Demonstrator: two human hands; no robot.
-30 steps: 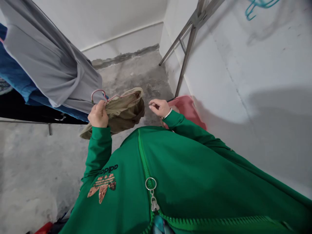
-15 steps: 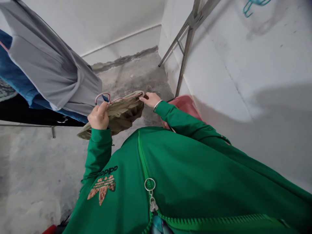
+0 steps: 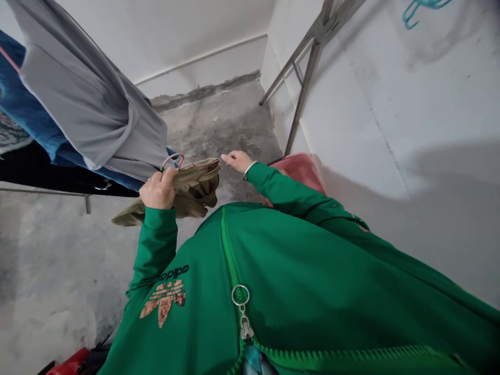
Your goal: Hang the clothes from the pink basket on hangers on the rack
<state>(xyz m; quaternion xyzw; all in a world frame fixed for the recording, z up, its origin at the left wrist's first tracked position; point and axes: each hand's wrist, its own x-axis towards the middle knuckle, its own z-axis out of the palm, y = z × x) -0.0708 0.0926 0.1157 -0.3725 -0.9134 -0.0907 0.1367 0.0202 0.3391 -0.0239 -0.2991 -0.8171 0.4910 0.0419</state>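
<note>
My left hand (image 3: 157, 189) is closed around a pink clothes hanger (image 3: 182, 161) just below its hook, bunching some cloth too. Draped on the hanger is a khaki garment (image 3: 195, 195), its folds hanging down and out to the left behind my wrist. At the garment's right end, my right hand (image 3: 237, 160) is just off the cloth, with thumb and forefinger stretched toward it and the other fingers loosely curled. Nothing shows in that hand. The hanger's hook is close to a grey garment (image 3: 105, 104) on the left.
Blue (image 3: 39, 120) and black clothes (image 3: 70, 174) hang beside the grey garment at left. A pink plastic basket (image 3: 299, 169) is partly behind my right forearm. Metal rack legs (image 3: 302, 99) lean by the right wall, and a teal hanger (image 3: 410, 15) shows top right.
My right hand has let go of the garment's right end and is now slightly apart from it. The hanger and khaki garment have tilted, their right end lower and further left.
</note>
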